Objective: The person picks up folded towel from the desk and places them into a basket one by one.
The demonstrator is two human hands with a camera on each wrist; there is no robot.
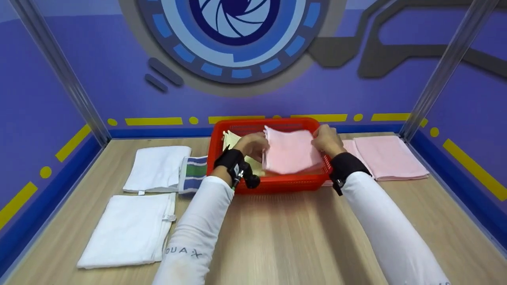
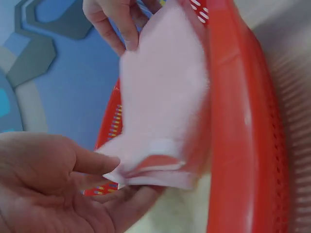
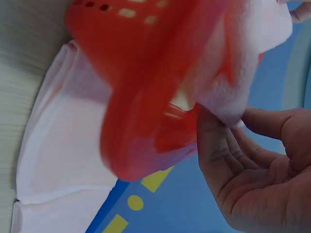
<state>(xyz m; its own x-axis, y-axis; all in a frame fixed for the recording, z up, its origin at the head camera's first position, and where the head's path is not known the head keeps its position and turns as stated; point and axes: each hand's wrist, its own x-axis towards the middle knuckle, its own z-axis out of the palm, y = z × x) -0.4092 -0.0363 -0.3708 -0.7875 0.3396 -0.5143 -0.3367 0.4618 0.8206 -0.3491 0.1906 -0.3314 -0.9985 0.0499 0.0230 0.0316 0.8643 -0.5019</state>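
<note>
A folded pink cloth is held between both hands over the right part of a red basket. The left hand pinches its left edge; in the left wrist view, thumb and fingers of that hand close on the end of the pink cloth. At the opposite edge the right hand grips it, and in the right wrist view this hand pinches a corner of the cloth. Pale yellow cloth lies in the basket's left part, partly behind the left hand.
Folded pink cloths lie right of the basket. To its left are two folded white cloths, one farther back and one nearer, and a striped cloth against the basket. A purple wall stands behind.
</note>
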